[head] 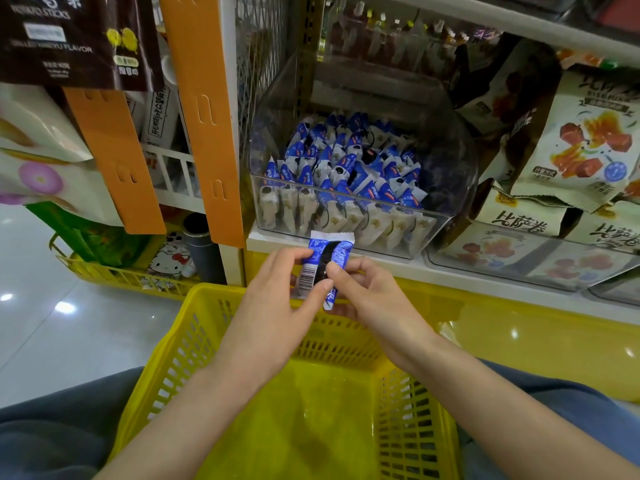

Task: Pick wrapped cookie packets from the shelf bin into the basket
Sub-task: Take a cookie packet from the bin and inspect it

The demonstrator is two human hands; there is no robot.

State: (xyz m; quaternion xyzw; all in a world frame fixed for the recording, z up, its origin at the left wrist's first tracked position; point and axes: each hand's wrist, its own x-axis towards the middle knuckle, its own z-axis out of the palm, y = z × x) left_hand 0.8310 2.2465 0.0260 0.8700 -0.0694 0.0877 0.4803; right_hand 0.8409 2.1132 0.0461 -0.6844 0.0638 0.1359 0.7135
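Both hands gripped one blue-and-white cookie packet (323, 263) directly above the far rim of the yellow basket (242, 341). The left hand (277, 303) pinched the packet's barcode side between thumb and fingers; the right hand (367, 292) pinched its opposite edge. Beyond the basket, a clear shelf bin (450, 161) stood on the white shelf (433, 268), packed with many similar packets (346, 168). Right of the bin lay cream snack bags (581, 140). The basket's floor appeared bare, and the basket rested between the person's knees.
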